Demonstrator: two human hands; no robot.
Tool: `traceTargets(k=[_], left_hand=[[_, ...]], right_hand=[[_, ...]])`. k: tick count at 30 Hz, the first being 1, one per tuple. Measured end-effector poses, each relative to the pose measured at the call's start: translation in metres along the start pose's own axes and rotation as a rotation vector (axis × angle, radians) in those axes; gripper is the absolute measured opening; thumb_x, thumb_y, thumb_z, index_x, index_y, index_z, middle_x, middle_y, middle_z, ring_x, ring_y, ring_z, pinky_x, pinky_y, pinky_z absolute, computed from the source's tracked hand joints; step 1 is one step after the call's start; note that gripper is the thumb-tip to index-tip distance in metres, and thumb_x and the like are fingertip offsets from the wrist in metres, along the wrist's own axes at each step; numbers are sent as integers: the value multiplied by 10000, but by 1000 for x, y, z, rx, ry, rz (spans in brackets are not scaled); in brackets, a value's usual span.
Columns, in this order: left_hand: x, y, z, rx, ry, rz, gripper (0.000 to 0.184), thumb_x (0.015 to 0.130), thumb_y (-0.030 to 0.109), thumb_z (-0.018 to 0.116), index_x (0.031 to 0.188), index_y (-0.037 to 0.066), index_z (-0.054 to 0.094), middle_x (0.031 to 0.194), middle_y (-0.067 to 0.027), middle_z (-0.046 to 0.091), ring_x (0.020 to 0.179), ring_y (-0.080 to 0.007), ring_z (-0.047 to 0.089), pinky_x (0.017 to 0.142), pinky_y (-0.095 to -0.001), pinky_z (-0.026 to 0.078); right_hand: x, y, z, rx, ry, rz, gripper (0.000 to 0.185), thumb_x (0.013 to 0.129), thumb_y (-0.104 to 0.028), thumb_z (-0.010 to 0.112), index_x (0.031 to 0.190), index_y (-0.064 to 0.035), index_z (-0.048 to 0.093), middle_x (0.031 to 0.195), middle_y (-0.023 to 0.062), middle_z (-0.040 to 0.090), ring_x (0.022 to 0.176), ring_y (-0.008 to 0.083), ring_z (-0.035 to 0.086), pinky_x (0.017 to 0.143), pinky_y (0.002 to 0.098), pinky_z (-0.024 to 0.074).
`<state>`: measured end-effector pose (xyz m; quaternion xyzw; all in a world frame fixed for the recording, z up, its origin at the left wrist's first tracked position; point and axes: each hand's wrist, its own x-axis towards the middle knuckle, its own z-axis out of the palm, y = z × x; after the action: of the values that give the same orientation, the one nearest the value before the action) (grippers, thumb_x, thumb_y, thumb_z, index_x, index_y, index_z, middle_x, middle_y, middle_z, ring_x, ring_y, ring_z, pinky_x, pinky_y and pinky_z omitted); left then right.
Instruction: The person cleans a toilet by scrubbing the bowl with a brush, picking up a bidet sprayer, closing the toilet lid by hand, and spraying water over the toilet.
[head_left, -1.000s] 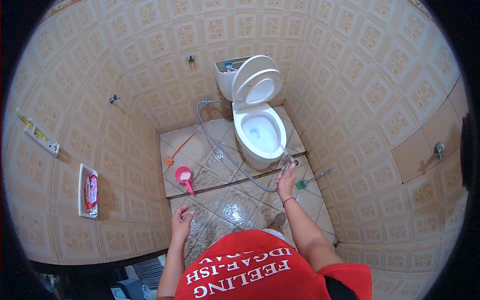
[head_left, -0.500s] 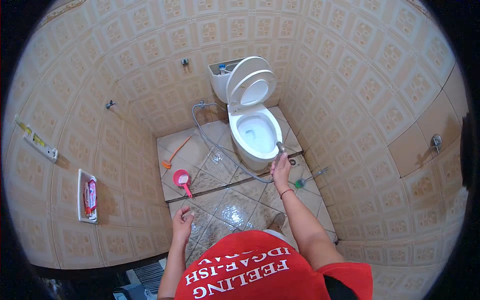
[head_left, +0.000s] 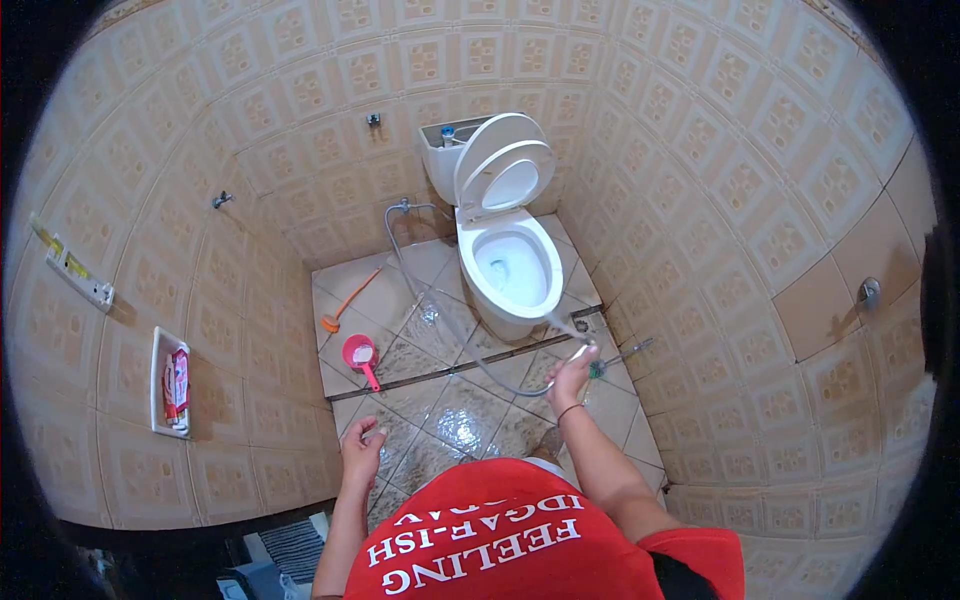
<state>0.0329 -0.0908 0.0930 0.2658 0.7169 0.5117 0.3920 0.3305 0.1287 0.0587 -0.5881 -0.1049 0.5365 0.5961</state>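
My right hand (head_left: 571, 374) is wrapped around a bidet sprayer (head_left: 588, 352) in front of the toilet, on its right. A streak of water slants between the sprayer and the front of the white toilet (head_left: 545, 308). The sprayer's hose (head_left: 450, 322) loops back to a valve on the rear wall. Both lid and seat stand raised, and water shows in the bowl. My left hand (head_left: 361, 450) hangs over the wet floor with loosely bent fingers apart, holding nothing I can see. A pink dipper (head_left: 359, 352) lies ahead of it.
An orange-headed long brush (head_left: 332, 323) lies on the raised tile step (head_left: 400, 300). A green brush (head_left: 598, 369) is on the floor beyond my right hand. On the left wall is a white shelf (head_left: 158, 400) with packets. The step's edge crosses the floor.
My right hand and the sprayer have drawn back from the toilet rim, toward me and slightly right. The hose sags lower, and a water streak now shows. My left hand has barely moved.
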Motion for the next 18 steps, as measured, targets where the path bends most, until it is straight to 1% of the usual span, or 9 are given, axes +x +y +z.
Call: traceTargets(k=[1,2,4,7,9,11,12,16,18], left_hand=[[1,2,2,10,-7,-4,311,769,83,596,1058,6,510,1002,-74,544,814,-138,544,695,-254,433],[1,4,4,22,-14,-9,310,768,86,597,1056,6,511,1006,-73,542,815,-136,542,695,-254,433],[1,7,6,40,-27,-18,309,768,88,598,1053,6,512,1009,-73,540,817,-135,541,695,-254,433],[4,13,7,26,-42,-15,371,755,63,603,1103,-2,493,1067,-94,539,817,-128,530,734,-245,423],[4,16,6,13,-40,-18,372,756,60,601,1105,-3,492,1069,-96,537,816,-128,530,735,-244,423],[3,16,5,-27,-28,-31,374,757,55,598,1109,-4,489,1074,-99,534,816,-127,529,737,-243,422],[4,12,4,-26,-26,-30,374,757,55,598,1109,-4,489,1074,-99,534,816,-127,529,737,-243,422],[6,-4,1,-4,-14,8,320,765,94,600,1057,2,508,997,-76,535,817,-135,534,691,-251,432],[2,2,3,-21,-7,3,316,763,89,600,1053,2,507,987,-72,535,818,-134,536,683,-246,432]], right_hand=[[-9,5,5,61,-19,104,542,815,-640,285,699,-117,365,484,5,350,344,134,342,313,272,291],[-18,9,13,66,-15,103,542,815,-640,285,699,-117,365,484,5,350,344,134,342,313,272,291],[-33,15,23,67,-194,93,543,835,-616,264,663,-111,367,464,15,365,331,128,345,295,255,278],[-31,11,25,-15,-140,72,534,838,-610,268,694,-109,386,469,15,368,333,124,344,298,254,284],[-20,10,22,-51,-119,61,530,839,-607,270,709,-109,395,471,15,369,334,122,343,300,253,287],[10,6,7,-69,53,-89,548,816,-636,288,706,-108,381,479,7,363,341,123,353,302,251,292],[11,-1,8,-69,51,-88,548,816,-636,288,706,-108,381,479,7,363,341,123,353,302,251,292],[7,-37,16,-25,-15,-163,549,835,-611,275,724,-89,402,485,4,376,349,100,358,300,225,281],[3,-44,25,-144,-227,-317,545,850,-590,263,736,-79,413,490,0,384,355,86,359,305,212,281]])
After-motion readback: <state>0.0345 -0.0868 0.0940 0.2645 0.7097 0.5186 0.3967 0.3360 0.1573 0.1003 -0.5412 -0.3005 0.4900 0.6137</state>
